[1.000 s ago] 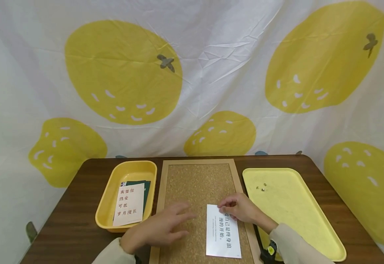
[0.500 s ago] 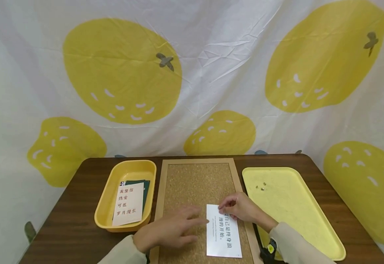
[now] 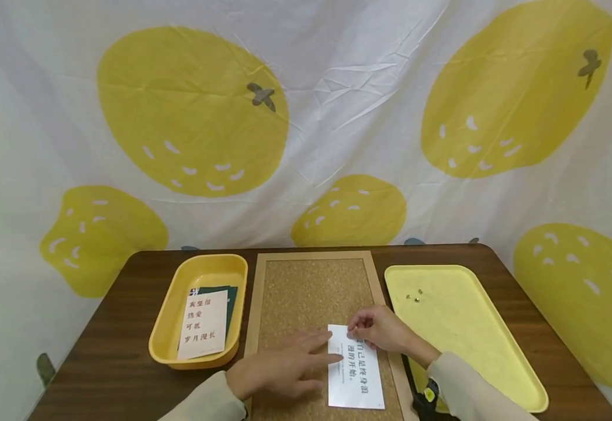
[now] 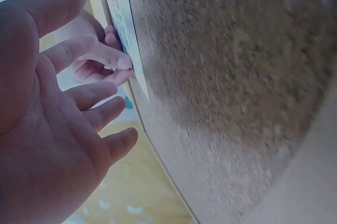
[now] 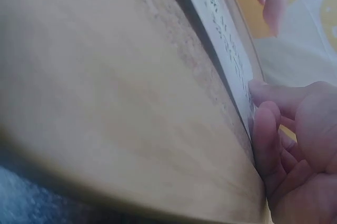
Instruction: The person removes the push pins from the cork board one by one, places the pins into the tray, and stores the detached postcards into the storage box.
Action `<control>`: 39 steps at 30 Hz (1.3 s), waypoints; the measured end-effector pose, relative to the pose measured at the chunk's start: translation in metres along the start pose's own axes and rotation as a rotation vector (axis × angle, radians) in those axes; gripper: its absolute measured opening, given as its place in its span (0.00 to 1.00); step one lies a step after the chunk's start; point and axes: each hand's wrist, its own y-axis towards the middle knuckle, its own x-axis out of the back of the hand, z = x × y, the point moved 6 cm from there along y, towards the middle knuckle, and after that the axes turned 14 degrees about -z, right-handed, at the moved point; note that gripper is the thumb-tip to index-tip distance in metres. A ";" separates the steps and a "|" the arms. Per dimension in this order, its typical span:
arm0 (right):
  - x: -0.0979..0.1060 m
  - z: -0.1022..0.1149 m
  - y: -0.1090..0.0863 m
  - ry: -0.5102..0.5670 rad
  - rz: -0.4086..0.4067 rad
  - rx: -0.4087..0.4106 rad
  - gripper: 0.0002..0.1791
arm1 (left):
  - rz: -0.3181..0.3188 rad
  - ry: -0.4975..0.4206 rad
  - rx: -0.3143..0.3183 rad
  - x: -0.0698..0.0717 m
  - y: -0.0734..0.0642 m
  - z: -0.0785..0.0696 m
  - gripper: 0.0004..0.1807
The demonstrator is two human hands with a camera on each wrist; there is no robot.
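A white card [image 3: 355, 380] with dark printed characters lies on the cork board [image 3: 306, 292], to the right of its middle. My right hand [image 3: 381, 330] pinches with thumb and finger at the middle of the card's top edge; a small pin there is almost wholly hidden by the fingertips. In the left wrist view, these pinching fingertips [image 4: 124, 62] are right at the card. My left hand [image 3: 284, 365] is spread palm down over the board, its straight fingertips [image 3: 337, 358] overlapping the card's left edge.
On the left, a yellow-orange basin [image 3: 179, 280] holds a pale card [image 3: 204, 327] over dark green ones. A flat yellow tray [image 3: 463, 327] stands on the right, with several tiny shiny pins [image 3: 417, 300] near its far left corner. Behind the table hangs a lemon-print cloth [image 3: 311, 134].
My left hand has moved right across the board, from beside the card to over its left edge. The right hand stays pinched at the card's top.
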 end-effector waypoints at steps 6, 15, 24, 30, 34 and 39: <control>-0.003 0.001 0.001 -0.049 0.013 0.021 0.04 | 0.052 0.025 0.021 -0.010 0.005 -0.001 0.32; -0.004 0.004 0.001 -0.085 0.014 0.041 0.04 | 0.121 0.036 0.058 -0.019 0.007 -0.003 0.33; -0.003 0.005 0.000 -0.069 0.030 0.036 0.04 | 0.173 0.031 0.082 -0.030 0.008 0.002 0.32; -0.002 0.005 0.000 -0.064 0.028 0.036 0.04 | 0.181 0.042 0.075 -0.029 0.009 0.000 0.33; -0.002 0.005 0.000 -0.046 0.028 0.026 0.04 | 0.194 0.015 0.087 -0.030 0.008 0.000 0.33; -0.001 0.003 0.000 -0.029 0.025 0.004 0.03 | 0.212 -0.015 0.091 -0.031 0.007 0.001 0.34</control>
